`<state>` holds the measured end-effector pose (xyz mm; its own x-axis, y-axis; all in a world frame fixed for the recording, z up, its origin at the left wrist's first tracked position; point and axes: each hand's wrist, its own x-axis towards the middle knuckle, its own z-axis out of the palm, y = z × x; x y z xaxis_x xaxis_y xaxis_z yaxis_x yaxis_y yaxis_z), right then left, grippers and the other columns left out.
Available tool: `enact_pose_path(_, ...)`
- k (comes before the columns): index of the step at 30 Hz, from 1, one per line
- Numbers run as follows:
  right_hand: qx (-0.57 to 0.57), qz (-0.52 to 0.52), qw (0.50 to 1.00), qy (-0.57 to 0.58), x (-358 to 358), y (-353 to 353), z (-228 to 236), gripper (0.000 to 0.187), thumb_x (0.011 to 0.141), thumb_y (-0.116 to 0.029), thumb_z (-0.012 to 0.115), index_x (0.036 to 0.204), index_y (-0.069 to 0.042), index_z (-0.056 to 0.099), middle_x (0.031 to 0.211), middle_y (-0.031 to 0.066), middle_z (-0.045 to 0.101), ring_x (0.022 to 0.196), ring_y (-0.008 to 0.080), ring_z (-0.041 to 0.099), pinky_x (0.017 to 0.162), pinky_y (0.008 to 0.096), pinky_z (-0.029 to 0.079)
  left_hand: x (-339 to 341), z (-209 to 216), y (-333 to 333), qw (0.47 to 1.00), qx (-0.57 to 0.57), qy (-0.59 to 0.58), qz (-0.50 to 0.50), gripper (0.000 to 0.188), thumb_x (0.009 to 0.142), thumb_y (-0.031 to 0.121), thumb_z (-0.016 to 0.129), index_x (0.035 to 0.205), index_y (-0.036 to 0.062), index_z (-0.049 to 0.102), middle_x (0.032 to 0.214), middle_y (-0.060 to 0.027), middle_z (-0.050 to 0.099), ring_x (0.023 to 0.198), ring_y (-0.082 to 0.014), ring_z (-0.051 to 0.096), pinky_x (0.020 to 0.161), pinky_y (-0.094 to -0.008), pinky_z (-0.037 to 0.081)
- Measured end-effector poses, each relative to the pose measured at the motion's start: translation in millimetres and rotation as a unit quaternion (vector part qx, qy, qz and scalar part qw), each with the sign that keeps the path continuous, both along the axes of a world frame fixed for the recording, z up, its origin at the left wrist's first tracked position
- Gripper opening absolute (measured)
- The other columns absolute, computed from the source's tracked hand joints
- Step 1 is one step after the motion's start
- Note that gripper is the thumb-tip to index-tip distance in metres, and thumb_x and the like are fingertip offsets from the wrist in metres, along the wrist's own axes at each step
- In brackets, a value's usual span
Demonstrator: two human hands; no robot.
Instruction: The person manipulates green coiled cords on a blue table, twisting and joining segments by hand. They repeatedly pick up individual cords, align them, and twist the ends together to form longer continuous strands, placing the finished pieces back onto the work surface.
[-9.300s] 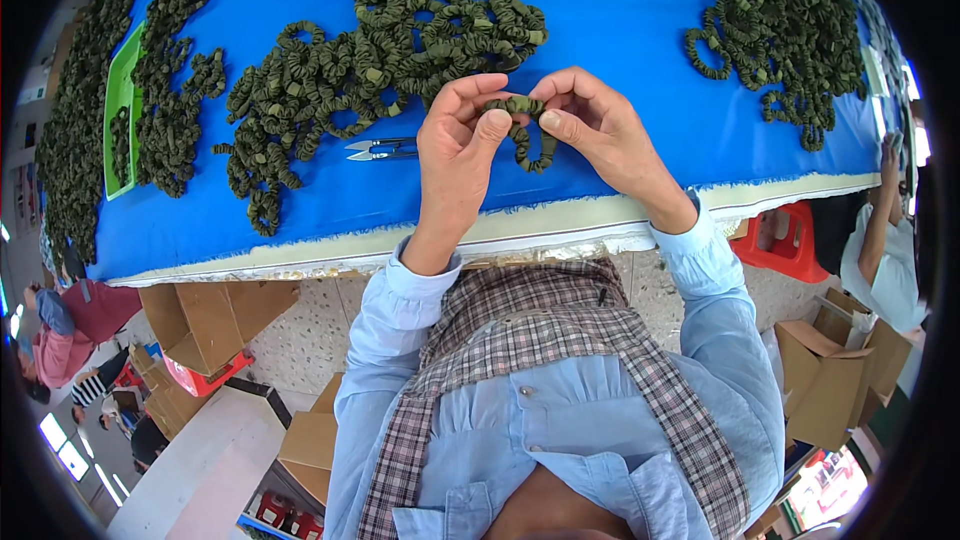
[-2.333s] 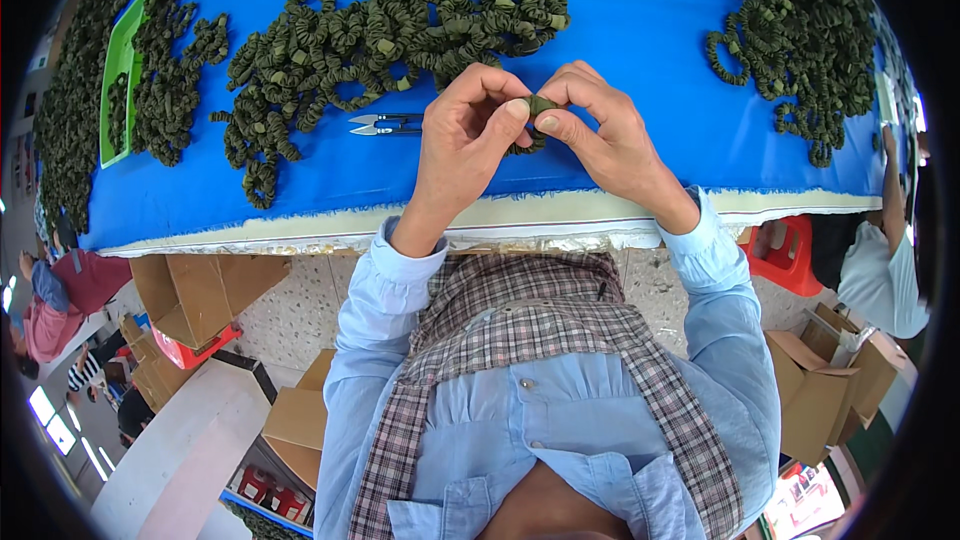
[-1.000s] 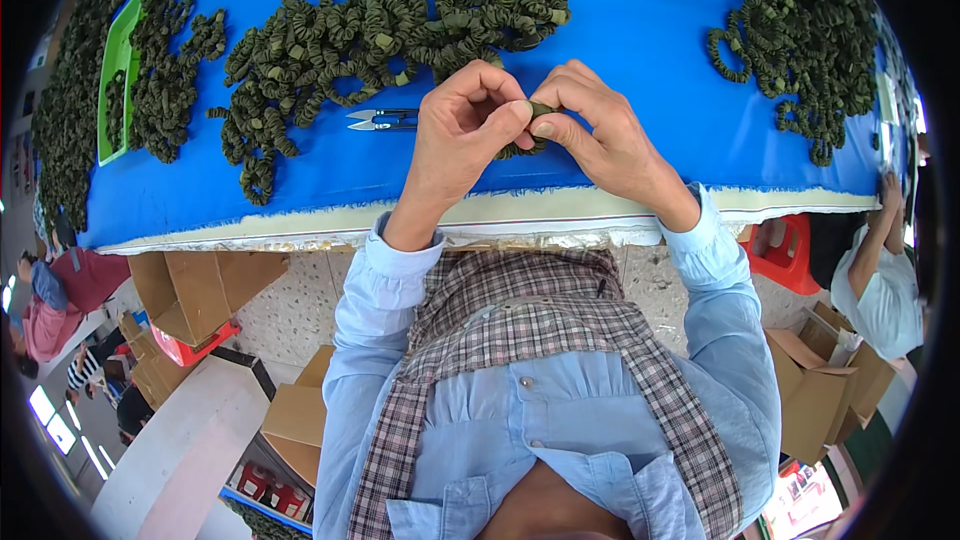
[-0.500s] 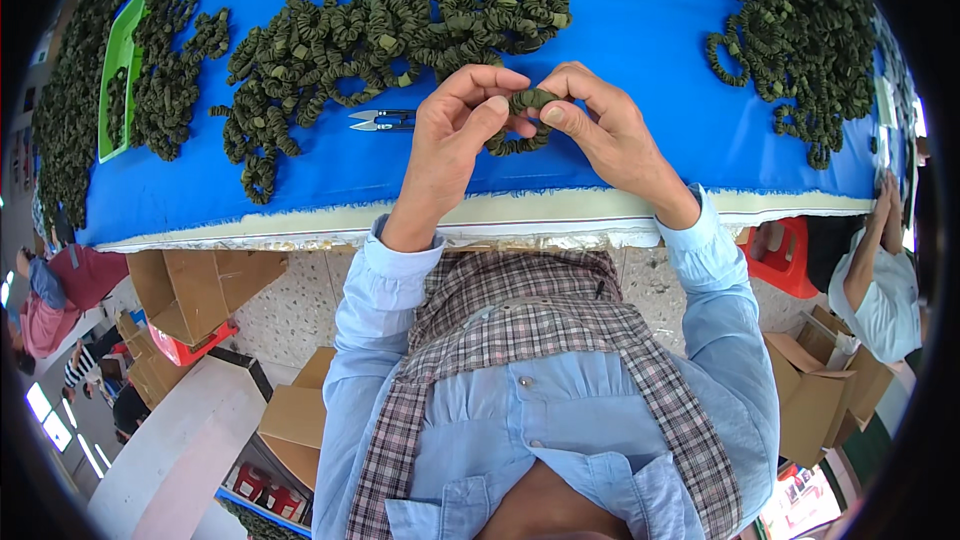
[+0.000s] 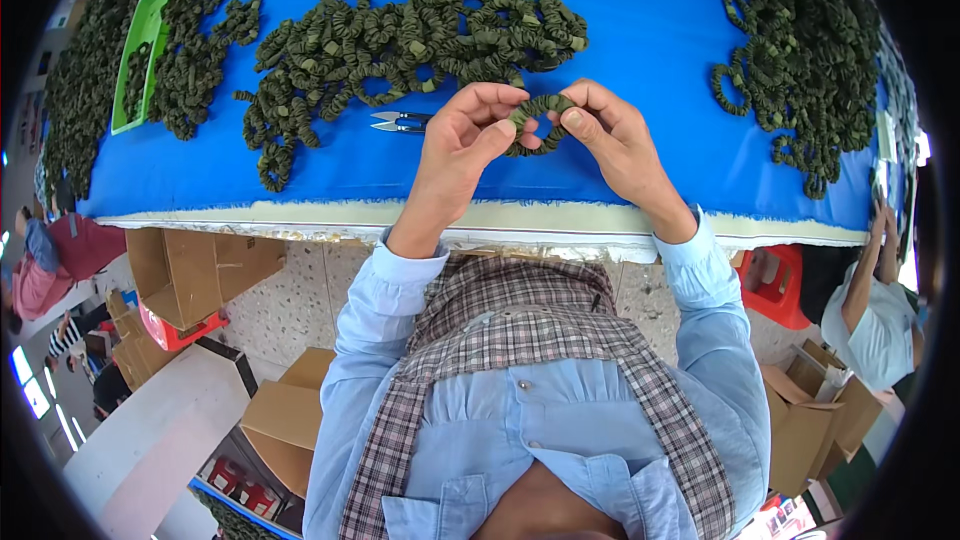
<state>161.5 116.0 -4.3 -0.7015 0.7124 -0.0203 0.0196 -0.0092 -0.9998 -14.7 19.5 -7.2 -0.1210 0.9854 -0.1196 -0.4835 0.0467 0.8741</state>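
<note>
Both hands meet over the near edge of the blue surface (image 5: pixel 640 190), holding one dark green ruffled fabric ring (image 5: pixel 537 122) between them. The left hand (image 5: pixel 462 140) pinches the ring's left side with thumb and forefinger, its grip clenched on the fabric; the right hand (image 5: pixel 612 138) pinches the right side the same way, thumb on top, so the ring hangs stretched between the two grips just above the cloth. At nine o'clock from the left hand, just beside it, small metal snips (image 5: pixel 400 122) lie flat on the surface, untouched. At twelve o'clock from the hands a large heap of the same green rings (image 5: pixel 420 30) spreads across the cloth, close to the fingertips but apart from them. Another heap (image 5: pixel 800 60) sits at two o'clock, well apart, and a narrower one (image 5: pixel 195 50) at ten o'clock beside a green tray (image 5: pixel 140 50). At four o'clock, beyond the surface's corner, another person's arm (image 5: pixel 875 270) shows near a red stool (image 5: pixel 775 285).
</note>
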Motion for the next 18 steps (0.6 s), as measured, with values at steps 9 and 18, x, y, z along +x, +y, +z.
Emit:
enact_pose_path(9, 0.008, 0.011, 1.000, 0.001, 2.9, -5.9, 5.3, 0.018, 0.096, -0.018, 0.055, 0.096, 0.000, 0.057, 0.084, -0.0030, 0.052, 0.074, 0.0048, 0.043, 0.065, 0.0200, 0.036, 4.7, -5.2, 3.1, 0.999, 0.024, -0.035, 0.010, 0.014, 0.091, 0.004, 0.054, 0.105, 0.0003, 0.054, 0.093, -0.0082, 0.062, 0.079, -0.0134, 0.060, 0.076, -0.0293, 0.051)
enact_pose_path(18, -0.108, 0.028, 0.992, 0.055, -2.0, -7.3, 8.5, 0.022, 0.097, -0.024, 0.054, 0.093, -0.002, 0.056, 0.090, 0.0001, 0.053, 0.084, 0.0079, 0.047, 0.077, 0.0224, 0.037, 6.3, -3.9, 6.3, 0.993, 0.047, -0.102, 0.036, 0.019, 0.092, 0.015, 0.062, 0.102, 0.0023, 0.053, 0.080, -0.0050, 0.056, 0.061, -0.0071, 0.046, 0.057, -0.0256, 0.044)
